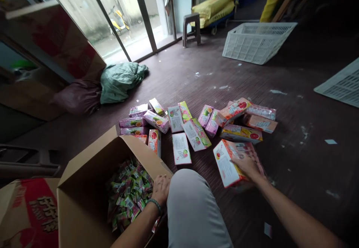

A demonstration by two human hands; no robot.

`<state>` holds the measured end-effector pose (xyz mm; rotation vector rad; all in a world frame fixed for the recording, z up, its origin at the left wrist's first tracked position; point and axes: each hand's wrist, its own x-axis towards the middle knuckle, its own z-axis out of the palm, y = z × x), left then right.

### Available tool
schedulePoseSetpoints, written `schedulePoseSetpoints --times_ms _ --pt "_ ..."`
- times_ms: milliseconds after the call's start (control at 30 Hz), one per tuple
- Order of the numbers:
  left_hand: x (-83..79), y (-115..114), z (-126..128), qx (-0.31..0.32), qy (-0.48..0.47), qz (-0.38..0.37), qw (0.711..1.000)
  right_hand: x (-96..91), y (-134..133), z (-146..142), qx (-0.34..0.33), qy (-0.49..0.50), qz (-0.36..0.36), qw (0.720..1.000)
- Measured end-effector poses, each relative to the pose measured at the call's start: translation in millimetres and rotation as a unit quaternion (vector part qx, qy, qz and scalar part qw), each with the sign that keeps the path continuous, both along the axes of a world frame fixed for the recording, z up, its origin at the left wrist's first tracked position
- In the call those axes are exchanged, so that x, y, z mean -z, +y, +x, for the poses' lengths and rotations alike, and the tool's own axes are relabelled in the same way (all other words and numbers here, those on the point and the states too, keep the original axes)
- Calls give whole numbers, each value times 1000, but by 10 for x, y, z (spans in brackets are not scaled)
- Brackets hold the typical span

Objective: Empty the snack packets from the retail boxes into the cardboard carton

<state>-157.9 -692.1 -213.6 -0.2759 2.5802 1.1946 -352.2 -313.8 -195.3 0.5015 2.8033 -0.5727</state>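
Dark wood-grain floor (182, 74): your left hand (161, 189), loosely open on the right edge of the cardboard carton (80, 199), apparently steadying it; your right hand (247, 166), gripping fruit-printed boxes (223, 166), seemingly holding them together.

Left hand (161, 190) rested on the open carton's (89, 154) right edge; small green-and-pink packets (130, 188) lay heaped inside. Right hand (246, 166) clasped an orange-and-white box (225, 166), nearest of several strewn on the dark floor (179, 74). Grey stool (192, 28) stood at the floor's far edge, beside glass doors (126, 24).
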Motion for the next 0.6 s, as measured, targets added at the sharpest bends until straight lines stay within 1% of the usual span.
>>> schedulePoseSetpoints --times_ms 67,100,133,167,200,233,267,300,333,367,400,433,467,533,567,600 --pt "-110 52 -57 -10 4 47 999 -391 -115 -12 12 40 -111 993" --pt "-163 65 -93 -22 7 76 997 -616 -234 -8 10 63 -187 980" --pt "-220 64 -130 -38 9 104 994 -862 -396 3 5 79 -270 960" --pt "-285 44 -164 -59 11 134 989 -1127 -597 21 -9 87 -352 932" --pt "-362 -1 -193 -83 14 160 984 -1405 -833 49 -35 89 -421 902" --pt "-456 -72 -213 -113 19 204 972 -1686 -1100 90 -74 86 -467 877" --pt "-568 -169 -220 -148 31 275 949 -1956 -1389 146 -126 90 -491 857" --pt "-698 -290 -210 -181 50 369 910 -2203 -1696 220 -185 91 -496 844" --pt "-841 -431 -180 -207 80 472 853 -2412 -2013 313 -239 83 -496 831" --pt "-991 -586 -127 -226 115 567 784 -2574 -2332 425 -285 65 -500 815" --pt "-1141 -745 -49 -238 152 641 713 -2684 -2646 552 -322 32 -516 793" --pt "-1281 -904 53 -245 185 687 659 -2741 -2948 692 -351 -15 -541 764" --pt "-1406 -1056 178 -251 210 704 630 -2746 -3229 838 -375 -70 -570 728" --pt "-1592 -1318 481 -274 251 713 594 -2632 -3707 1124 -409 -172 -617 650" --pt "-1649 -1422 646 -289 268 711 582 -2530 -3896 1253 -419 -202 -630 622" --pt "-1683 -1505 813 -306 281 706 574 -2410 -4052 1368 -423 -218 -635 608"
